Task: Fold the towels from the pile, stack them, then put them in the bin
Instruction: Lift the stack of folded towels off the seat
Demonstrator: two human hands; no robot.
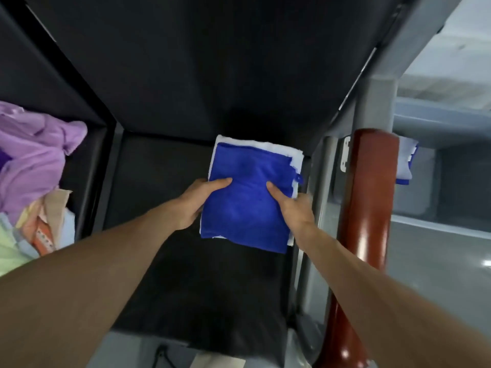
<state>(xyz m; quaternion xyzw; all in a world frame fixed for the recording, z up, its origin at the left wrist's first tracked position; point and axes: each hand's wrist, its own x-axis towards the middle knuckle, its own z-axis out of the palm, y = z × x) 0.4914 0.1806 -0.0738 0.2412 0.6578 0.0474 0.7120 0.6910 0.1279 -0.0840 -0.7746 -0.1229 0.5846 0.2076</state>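
Towel stack [247,192], folded, blue on top and white beneath, held over the black bin [148,181]. Left hand [196,203] and right hand [292,205] grip opposite edges, thumbs on top.

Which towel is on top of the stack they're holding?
The blue towel. The white towel lies under it, and only its edges show along the far and right sides.

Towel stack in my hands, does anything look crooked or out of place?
Slightly. The blue towel sits skewed on the white towel: white shows along the far and right edges, hardly at the near edge. Nothing looks damaged.
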